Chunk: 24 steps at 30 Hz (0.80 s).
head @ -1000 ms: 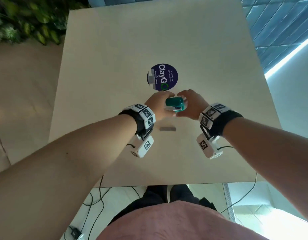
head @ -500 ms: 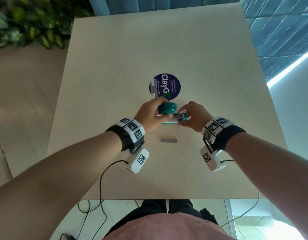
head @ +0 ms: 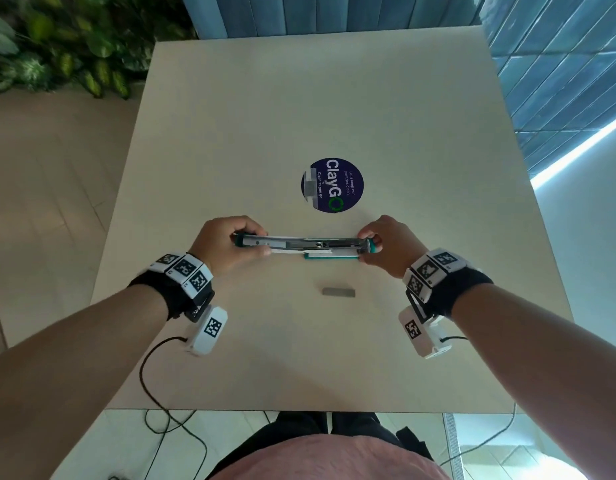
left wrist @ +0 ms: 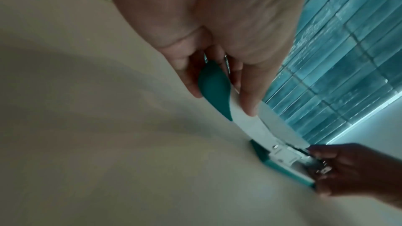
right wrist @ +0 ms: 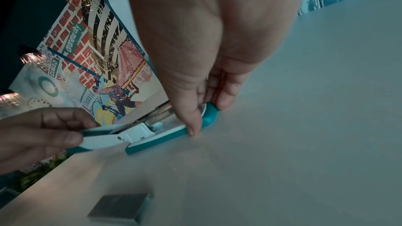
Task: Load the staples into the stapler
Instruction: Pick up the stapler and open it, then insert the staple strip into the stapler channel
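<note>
- Fingers, left hand (head: 227,245): we curl them round the teal-and-white top arm of the stapler (head: 301,244), thumb on the near side, pinching it at its far-left end.
- Fingers, right hand (head: 386,245): we curl them round the teal tip of the stapler's base end, thumb pressing its near edge down at the tabletop.
- Stapler: we hold it swung fully open, stretched flat in a line between the two hands. The metal staple channel faces up. The teal base on the right rests on the table (head: 403,116); in the wrist views the left half is slightly raised.
- Strip of staples (head: 338,292): grey block, lying loose on the table, near the stapler on our side and apart from both hands.
- Round sticker (head: 332,185): dark blue, on the table just beyond the stapler. We read "ClayGO", "Clean as you go" and "Let's keep our pantries clean".
- Wrist bands: black, with white blocks bearing square black-and-white codes; cables trail off the near table edge.
- Table: pale beige, plain, square-cornered.
- Room: leafy plants (head: 57,46) at far left, blue-grey panelled wall (head: 334,12) behind and to the right, light tiled floor. The right wrist view shows a mural (right wrist: 87,49) of red bricks and a cyclist; its lettering is too blurred for us to read.
</note>
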Each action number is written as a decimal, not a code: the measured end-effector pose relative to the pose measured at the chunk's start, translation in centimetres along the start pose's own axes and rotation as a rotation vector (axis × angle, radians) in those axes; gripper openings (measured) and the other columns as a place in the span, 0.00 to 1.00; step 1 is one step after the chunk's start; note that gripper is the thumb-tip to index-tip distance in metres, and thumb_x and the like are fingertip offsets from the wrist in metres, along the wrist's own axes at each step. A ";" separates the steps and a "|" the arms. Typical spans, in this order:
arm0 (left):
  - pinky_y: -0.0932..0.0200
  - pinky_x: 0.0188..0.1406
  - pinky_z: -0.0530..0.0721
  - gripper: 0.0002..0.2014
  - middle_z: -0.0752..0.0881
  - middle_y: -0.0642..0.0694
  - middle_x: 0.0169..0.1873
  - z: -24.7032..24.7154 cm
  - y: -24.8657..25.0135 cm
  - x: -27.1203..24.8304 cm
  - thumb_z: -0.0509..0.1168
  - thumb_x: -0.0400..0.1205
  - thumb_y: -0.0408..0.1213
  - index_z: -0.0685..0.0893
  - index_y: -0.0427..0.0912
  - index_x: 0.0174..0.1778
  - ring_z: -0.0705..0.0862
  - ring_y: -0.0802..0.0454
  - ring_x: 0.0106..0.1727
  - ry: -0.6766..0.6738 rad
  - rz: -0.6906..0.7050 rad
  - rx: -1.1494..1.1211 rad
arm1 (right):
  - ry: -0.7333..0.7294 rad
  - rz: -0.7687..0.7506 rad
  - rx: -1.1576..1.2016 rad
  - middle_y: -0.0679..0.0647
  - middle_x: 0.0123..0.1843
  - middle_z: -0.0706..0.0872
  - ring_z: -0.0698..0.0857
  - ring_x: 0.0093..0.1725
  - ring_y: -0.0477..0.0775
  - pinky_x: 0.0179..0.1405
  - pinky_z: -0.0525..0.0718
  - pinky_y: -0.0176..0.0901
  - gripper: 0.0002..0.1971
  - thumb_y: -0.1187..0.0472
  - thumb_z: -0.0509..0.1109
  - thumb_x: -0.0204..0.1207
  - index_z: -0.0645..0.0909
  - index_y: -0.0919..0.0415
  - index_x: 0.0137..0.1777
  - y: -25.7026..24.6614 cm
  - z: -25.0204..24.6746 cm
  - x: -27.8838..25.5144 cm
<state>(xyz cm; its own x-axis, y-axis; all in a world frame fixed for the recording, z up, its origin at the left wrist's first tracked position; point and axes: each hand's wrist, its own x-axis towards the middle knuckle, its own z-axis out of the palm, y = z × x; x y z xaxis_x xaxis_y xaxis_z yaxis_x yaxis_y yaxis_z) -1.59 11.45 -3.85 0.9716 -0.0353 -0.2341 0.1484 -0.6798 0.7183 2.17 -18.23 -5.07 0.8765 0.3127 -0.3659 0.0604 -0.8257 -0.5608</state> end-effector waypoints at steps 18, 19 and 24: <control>0.67 0.46 0.71 0.14 0.86 0.48 0.43 3.2 -1.2 0.0 0.76 0.69 0.41 0.87 0.48 0.50 0.80 0.50 0.47 0.006 0.082 0.123 | -0.075 -0.276 -0.229 0.53 0.60 0.80 0.76 0.60 0.56 0.58 0.80 0.53 0.19 0.49 0.70 0.70 0.77 0.54 0.59 -3.7 2.5 -5.0; 0.64 0.47 0.71 0.14 0.85 0.49 0.43 3.1 -1.2 0.1 0.76 0.69 0.41 0.87 0.49 0.50 0.80 0.50 0.47 -0.003 0.076 0.126 | -0.120 -0.270 -0.274 0.54 0.62 0.79 0.75 0.63 0.57 0.61 0.80 0.54 0.21 0.49 0.69 0.71 0.76 0.55 0.62 -3.6 3.3 -5.1; 0.59 0.52 0.74 0.15 0.84 0.51 0.44 3.2 -1.2 0.1 0.76 0.69 0.42 0.86 0.50 0.51 0.79 0.51 0.49 -0.012 0.044 0.106 | -0.083 -0.304 -0.302 0.60 0.53 0.83 0.79 0.55 0.63 0.53 0.84 0.56 0.11 0.59 0.68 0.74 0.81 0.59 0.56 -3.4 4.6 -4.9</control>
<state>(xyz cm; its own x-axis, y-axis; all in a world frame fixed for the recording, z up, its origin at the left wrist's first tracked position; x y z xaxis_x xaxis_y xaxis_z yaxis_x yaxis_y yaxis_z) -2.29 9.92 -6.81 0.9744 -0.0747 -0.2120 0.0848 -0.7512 0.6546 -4.57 -14.79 -4.78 0.7569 0.5891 -0.2831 0.4572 -0.7867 -0.4147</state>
